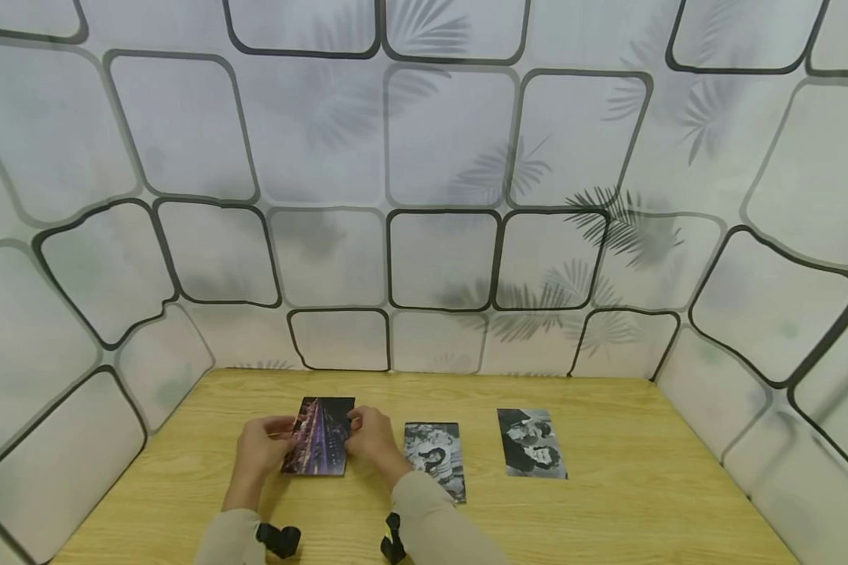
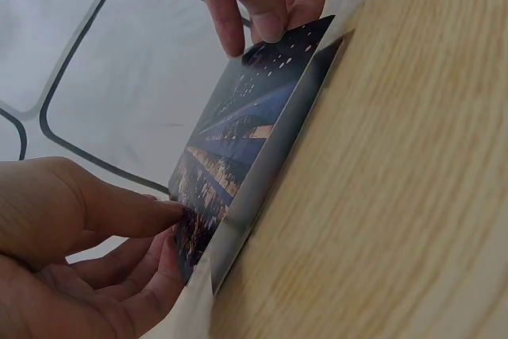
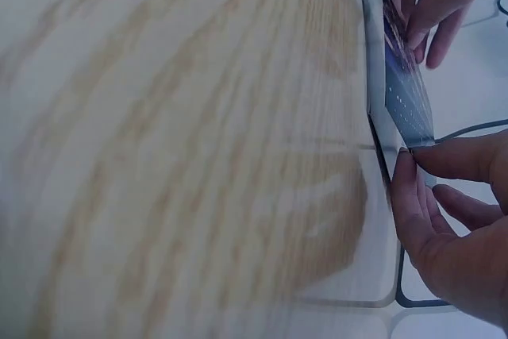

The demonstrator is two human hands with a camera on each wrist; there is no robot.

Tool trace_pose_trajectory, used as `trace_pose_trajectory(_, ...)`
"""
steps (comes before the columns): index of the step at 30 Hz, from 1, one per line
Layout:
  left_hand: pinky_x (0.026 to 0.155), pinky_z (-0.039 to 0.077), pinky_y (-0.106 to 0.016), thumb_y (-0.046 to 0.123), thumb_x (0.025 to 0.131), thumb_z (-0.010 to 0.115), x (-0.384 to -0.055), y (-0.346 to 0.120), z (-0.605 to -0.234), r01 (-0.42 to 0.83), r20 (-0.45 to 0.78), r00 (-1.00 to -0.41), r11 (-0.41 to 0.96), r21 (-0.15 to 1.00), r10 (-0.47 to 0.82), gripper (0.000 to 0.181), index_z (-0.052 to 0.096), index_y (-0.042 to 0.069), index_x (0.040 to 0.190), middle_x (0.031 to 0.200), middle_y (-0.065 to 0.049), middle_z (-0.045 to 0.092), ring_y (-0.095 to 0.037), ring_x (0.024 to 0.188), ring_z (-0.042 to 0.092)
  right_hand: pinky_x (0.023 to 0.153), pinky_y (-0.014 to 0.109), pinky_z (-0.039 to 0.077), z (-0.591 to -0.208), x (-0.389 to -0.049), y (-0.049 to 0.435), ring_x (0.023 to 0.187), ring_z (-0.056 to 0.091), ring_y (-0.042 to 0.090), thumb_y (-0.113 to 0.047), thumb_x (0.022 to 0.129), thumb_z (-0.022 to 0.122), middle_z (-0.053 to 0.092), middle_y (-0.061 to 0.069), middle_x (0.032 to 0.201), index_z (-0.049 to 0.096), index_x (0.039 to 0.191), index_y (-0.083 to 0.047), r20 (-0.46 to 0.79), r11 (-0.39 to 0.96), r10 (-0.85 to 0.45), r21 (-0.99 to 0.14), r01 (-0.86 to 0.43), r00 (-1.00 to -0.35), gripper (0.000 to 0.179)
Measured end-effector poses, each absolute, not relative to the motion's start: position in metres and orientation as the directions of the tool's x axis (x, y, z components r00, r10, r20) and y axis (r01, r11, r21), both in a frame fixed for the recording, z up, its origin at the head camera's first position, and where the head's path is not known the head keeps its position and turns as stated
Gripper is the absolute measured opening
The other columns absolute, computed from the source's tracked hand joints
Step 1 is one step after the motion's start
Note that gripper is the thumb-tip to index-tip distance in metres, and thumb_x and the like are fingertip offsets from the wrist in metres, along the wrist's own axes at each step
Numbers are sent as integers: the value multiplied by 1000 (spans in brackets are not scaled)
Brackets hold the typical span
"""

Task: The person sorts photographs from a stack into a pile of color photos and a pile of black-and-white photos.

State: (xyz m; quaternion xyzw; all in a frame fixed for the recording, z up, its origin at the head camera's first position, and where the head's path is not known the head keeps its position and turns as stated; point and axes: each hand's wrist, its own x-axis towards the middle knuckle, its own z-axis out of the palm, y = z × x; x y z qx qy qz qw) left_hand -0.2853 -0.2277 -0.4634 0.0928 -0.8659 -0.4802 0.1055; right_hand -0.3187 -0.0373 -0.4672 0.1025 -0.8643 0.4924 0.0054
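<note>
A colour photo print of a city at night, with purple and blue light streaks, is held between both hands at the left of the table. My left hand pinches its left edge between thumb and fingers. At the opposite edge my right hand pinches it near the corner. In the left wrist view the photo print is tilted, close over a second flat, thin-edged piece whose face is mostly hidden.
A black-and-white photo lies right of my right hand, partly covered by the sleeve. Farther right lies another black-and-white photo showing two people. The wooden table meets a patterned wall covering at the back and sides.
</note>
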Motion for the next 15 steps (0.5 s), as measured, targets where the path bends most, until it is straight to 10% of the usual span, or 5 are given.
trace_pose_trajectory(15, 88, 61, -49, -11, 86, 70, -288, -230, -471, -58, 93, -964, 537, 842, -250, 37, 66, -16, 122, 119, -36, 68, -48, 108, 69, 71, 25, 50, -476, -325, -48, 75, 52, 12, 15, 67, 73, 63, 1, 84, 73, 114, 2, 133, 568, -154, -799, -198, -979, 49)
